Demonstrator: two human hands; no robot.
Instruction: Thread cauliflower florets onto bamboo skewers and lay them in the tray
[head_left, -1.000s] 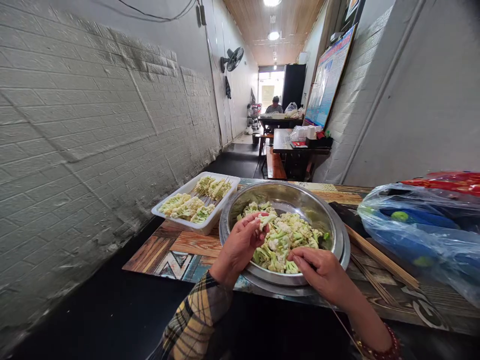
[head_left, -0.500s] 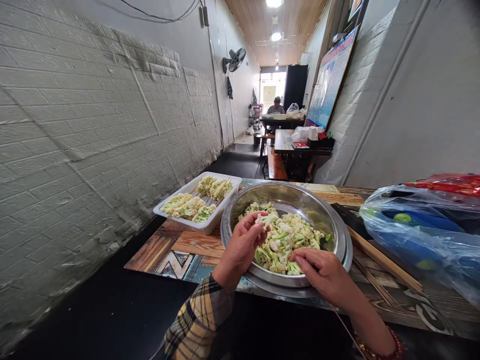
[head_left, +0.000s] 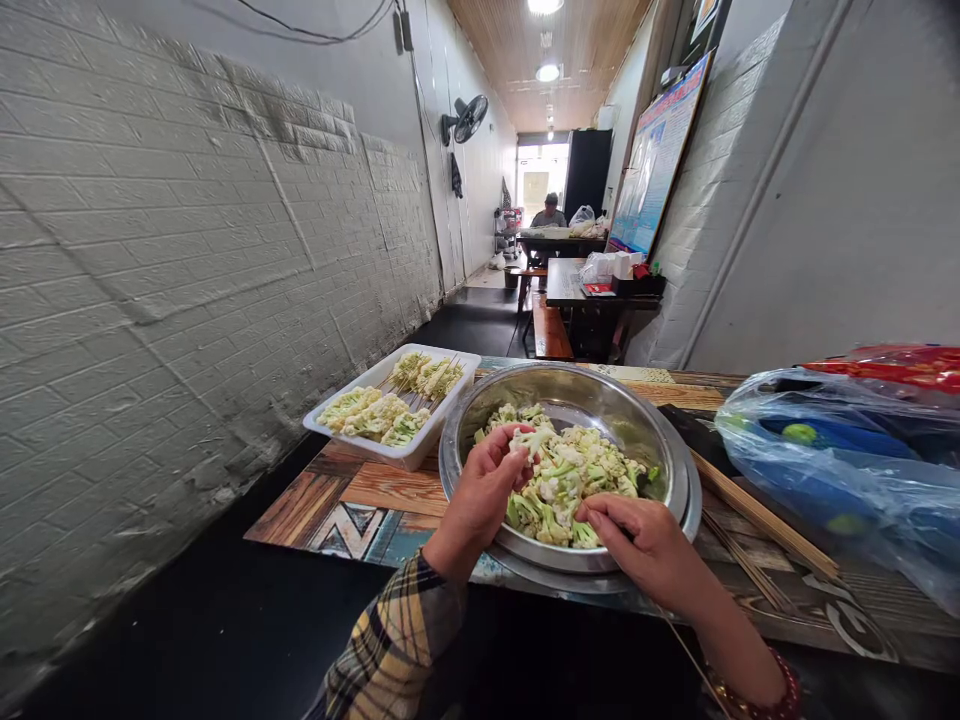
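Note:
My left hand [head_left: 484, 495] pinches a cauliflower floret [head_left: 534, 443] over the near left part of a steel bowl [head_left: 667, 440]. Loose cauliflower pieces [head_left: 592, 460] fill much of that bowl. My right hand [head_left: 641, 540] is closed at the bowl's near right rim, its fingertips close to the florets. From beneath this hand a thin skewer [head_left: 694, 662] runs down towards the wrist; its front end is hidden by the fingers. Left of the bowl, a white tray [head_left: 409, 457] holds skewered cauliflower [head_left: 382, 415] in two groups.
Bare bamboo skewers [head_left: 765, 515] lie right of the bowl, beside a clear plastic bag [head_left: 832, 470] with blue and green contents. The patterned tabletop [head_left: 300, 510] ends at a dark near edge. A brick-textured wall [head_left: 187, 300] stands left. Farther back, a person [head_left: 550, 212] sits at another table.
The whole view has shifted very slightly. Both hands keep nearly the same place and grip, the left on the floret and the right on the skewer.

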